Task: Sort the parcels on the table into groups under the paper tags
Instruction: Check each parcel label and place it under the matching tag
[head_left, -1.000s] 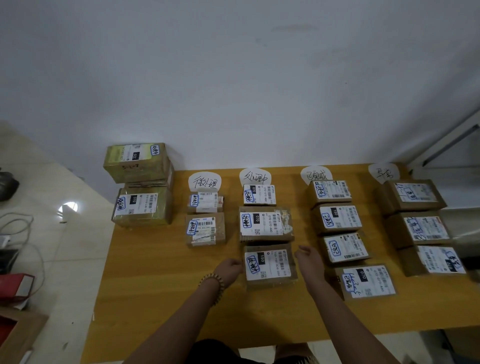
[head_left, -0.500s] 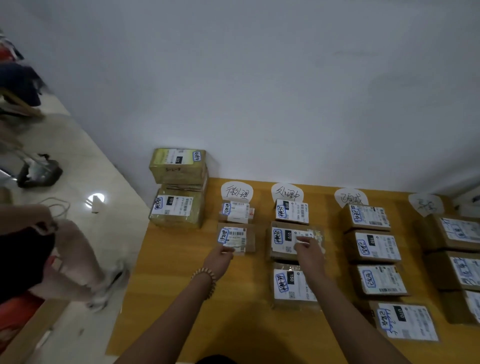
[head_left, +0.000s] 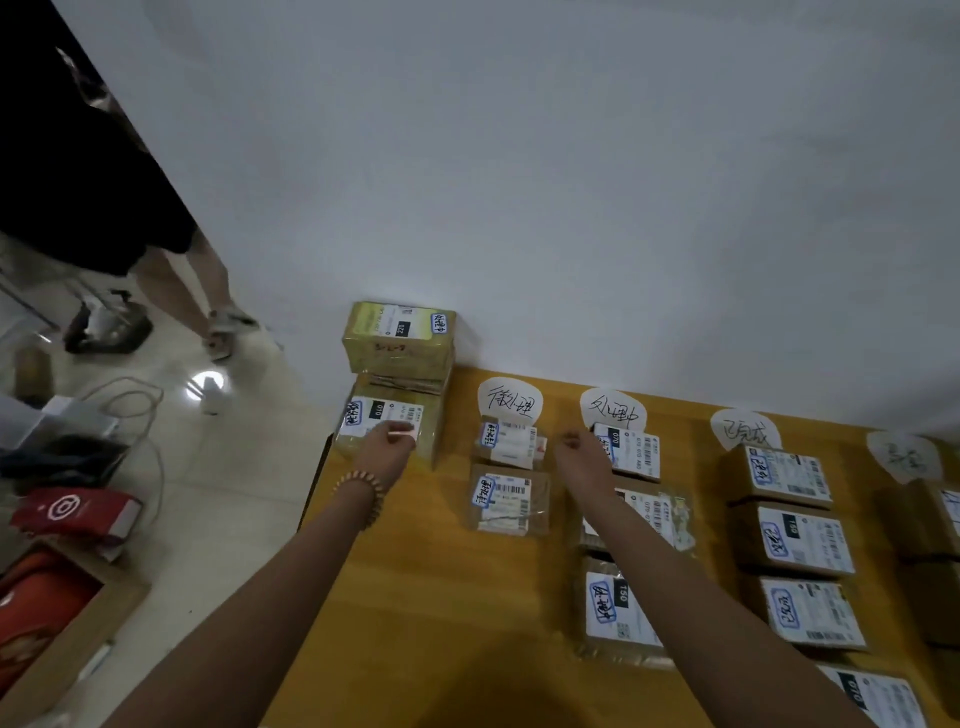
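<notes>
Two yellow-green parcels are stacked at the table's far left corner, the upper parcel (head_left: 397, 338) on the lower parcel (head_left: 384, 415). My left hand (head_left: 387, 447), with a bead bracelet on its wrist, touches the lower parcel's front top edge by its label. My right hand (head_left: 582, 452) hovers loosely curled and holds nothing, between the first column's top parcel (head_left: 511, 441) and the second column's top parcel (head_left: 631, 452). Paper tags (head_left: 510, 402) (head_left: 613, 410) (head_left: 745, 428) (head_left: 904, 454) lie along the wall, with rows of brown labelled parcels under them.
The yellow wooden table (head_left: 431, 571) stands against a white wall. On the floor to the left stand another person's legs (head_left: 202, 291), cables (head_left: 130, 410), a red box (head_left: 72, 512) and an open cardboard carton (head_left: 62, 639).
My view swung left. My left hand moved from the first column's lower parcel to the lower stacked parcel. My right hand moved up and left off the second column's middle parcel.
</notes>
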